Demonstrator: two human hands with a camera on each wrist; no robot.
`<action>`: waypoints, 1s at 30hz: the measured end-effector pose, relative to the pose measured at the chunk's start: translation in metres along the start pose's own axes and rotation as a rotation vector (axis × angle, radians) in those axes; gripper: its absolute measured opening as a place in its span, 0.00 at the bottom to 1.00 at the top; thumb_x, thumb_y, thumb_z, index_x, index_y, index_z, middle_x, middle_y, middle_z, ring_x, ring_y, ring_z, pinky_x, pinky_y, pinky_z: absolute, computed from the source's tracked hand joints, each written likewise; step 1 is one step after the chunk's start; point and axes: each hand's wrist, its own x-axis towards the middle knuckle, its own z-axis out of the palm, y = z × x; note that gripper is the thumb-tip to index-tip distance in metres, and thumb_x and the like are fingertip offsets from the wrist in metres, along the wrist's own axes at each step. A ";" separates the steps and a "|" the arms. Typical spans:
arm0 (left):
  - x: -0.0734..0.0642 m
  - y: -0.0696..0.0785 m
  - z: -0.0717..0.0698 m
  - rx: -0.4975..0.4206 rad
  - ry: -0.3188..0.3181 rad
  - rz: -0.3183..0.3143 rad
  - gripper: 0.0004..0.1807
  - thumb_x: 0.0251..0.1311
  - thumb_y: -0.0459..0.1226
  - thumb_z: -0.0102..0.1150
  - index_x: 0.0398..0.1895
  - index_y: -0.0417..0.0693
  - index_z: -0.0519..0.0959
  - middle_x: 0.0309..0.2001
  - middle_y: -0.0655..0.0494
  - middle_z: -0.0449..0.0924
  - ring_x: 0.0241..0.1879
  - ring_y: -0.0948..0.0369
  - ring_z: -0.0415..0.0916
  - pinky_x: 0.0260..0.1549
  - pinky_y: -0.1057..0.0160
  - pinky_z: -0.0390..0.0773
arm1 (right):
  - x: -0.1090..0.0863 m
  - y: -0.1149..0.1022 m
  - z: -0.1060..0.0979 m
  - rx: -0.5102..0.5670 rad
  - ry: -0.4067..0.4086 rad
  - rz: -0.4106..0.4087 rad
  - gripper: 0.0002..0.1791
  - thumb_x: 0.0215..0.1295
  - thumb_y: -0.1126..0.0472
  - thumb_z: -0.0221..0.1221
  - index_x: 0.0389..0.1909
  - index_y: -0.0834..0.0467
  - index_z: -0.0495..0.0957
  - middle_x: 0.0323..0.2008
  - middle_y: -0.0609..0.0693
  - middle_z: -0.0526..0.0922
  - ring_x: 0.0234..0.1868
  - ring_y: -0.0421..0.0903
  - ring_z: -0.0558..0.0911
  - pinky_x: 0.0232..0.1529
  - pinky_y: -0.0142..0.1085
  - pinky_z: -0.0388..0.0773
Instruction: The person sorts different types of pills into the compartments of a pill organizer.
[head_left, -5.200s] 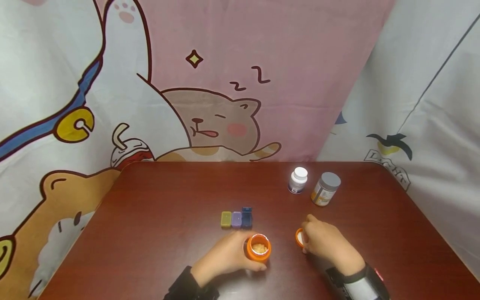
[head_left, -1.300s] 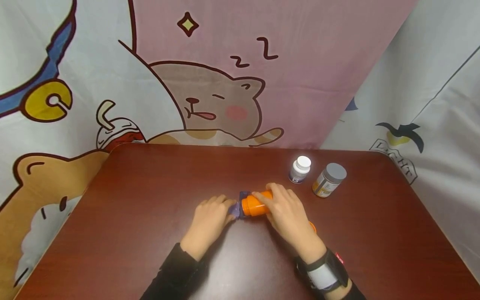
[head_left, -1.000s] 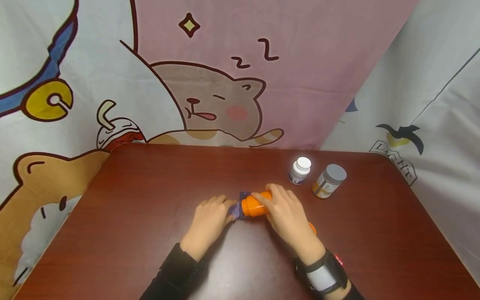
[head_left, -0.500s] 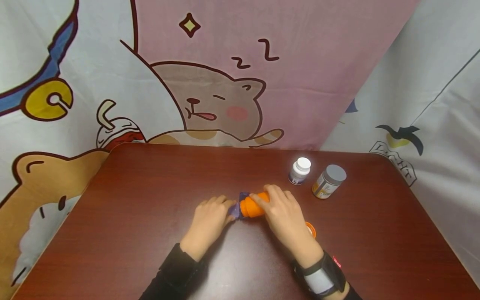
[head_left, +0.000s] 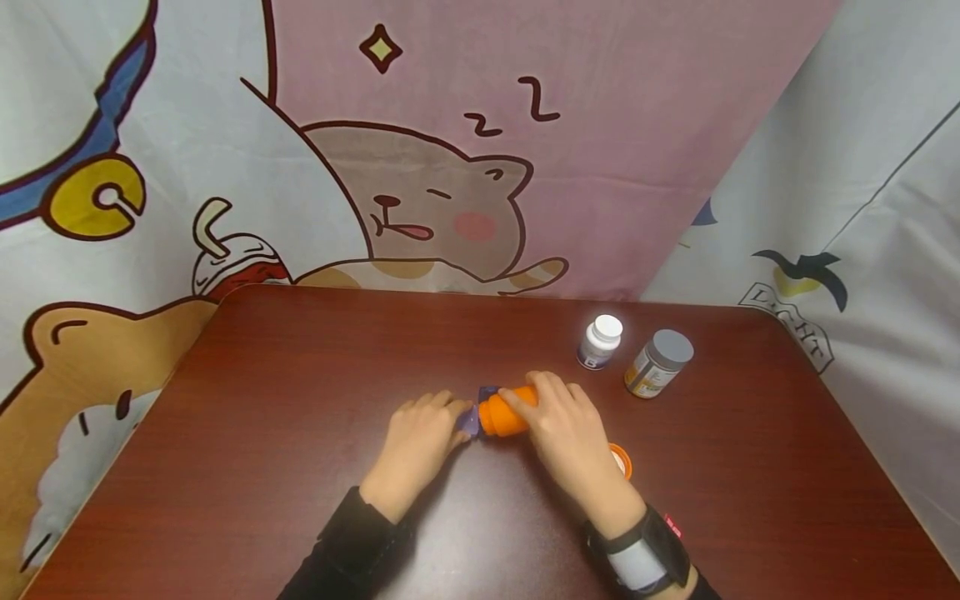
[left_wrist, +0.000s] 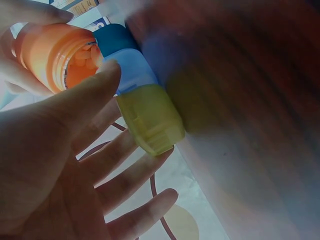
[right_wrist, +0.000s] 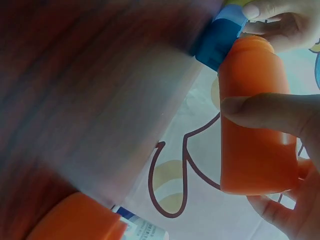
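My right hand [head_left: 573, 442] grips an orange pill bottle [head_left: 501, 415], thumb on one side and fingers on the other. The bottle is tipped with its uncapped mouth to the left, over the small pill organizer [head_left: 468, 421]. Light-coloured tablets [left_wrist: 84, 60] lie inside near its mouth in the left wrist view. With thumb and fingers, my left hand [head_left: 416, 450] pinches the organizer, which has a yellow compartment [left_wrist: 152, 117], a purple-blue one and a dark blue one [right_wrist: 220, 40]. In the head view, the left hand covers the yellow end.
An orange cap [head_left: 621, 461] with a white inside lies on the table beside the right wrist. Farther back stand a white capped bottle [head_left: 600, 342] and a grey-lidded jar [head_left: 660, 362]. A small red item [head_left: 672, 525] shows by the right wristband.
Earlier the left hand held the bottle upright while the right hand was at the cap. The right hand then took the bottle, tipped, to the organizer; lately it has shifted slightly left.
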 end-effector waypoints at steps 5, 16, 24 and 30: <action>-0.001 0.002 -0.001 -0.006 -0.020 -0.011 0.22 0.51 0.45 0.80 0.50 0.51 0.88 0.43 0.55 0.87 0.41 0.55 0.84 0.41 0.54 0.86 | -0.003 0.004 -0.002 0.042 -0.014 0.038 0.32 0.44 0.68 0.78 0.54 0.46 0.88 0.50 0.57 0.84 0.51 0.56 0.84 0.45 0.47 0.83; -0.002 0.006 -0.005 -0.016 -0.025 -0.011 0.22 0.50 0.45 0.81 0.50 0.51 0.88 0.42 0.55 0.87 0.41 0.55 0.84 0.40 0.55 0.86 | -0.008 0.010 -0.008 0.040 -0.039 0.057 0.34 0.40 0.65 0.81 0.54 0.51 0.86 0.47 0.58 0.84 0.47 0.56 0.85 0.49 0.48 0.79; 0.001 0.008 -0.005 0.011 0.029 -0.015 0.23 0.49 0.46 0.81 0.49 0.52 0.89 0.40 0.56 0.87 0.39 0.56 0.84 0.36 0.56 0.84 | -0.010 0.020 -0.017 0.112 -0.075 0.192 0.37 0.37 0.59 0.83 0.54 0.60 0.83 0.44 0.56 0.87 0.48 0.56 0.83 0.58 0.52 0.73; 0.001 0.007 0.001 -0.013 0.016 -0.054 0.22 0.51 0.45 0.79 0.49 0.51 0.88 0.45 0.55 0.89 0.42 0.55 0.86 0.38 0.55 0.85 | -0.016 0.023 -0.018 0.246 -0.089 0.382 0.39 0.38 0.59 0.83 0.53 0.66 0.79 0.42 0.60 0.89 0.46 0.58 0.84 0.57 0.52 0.70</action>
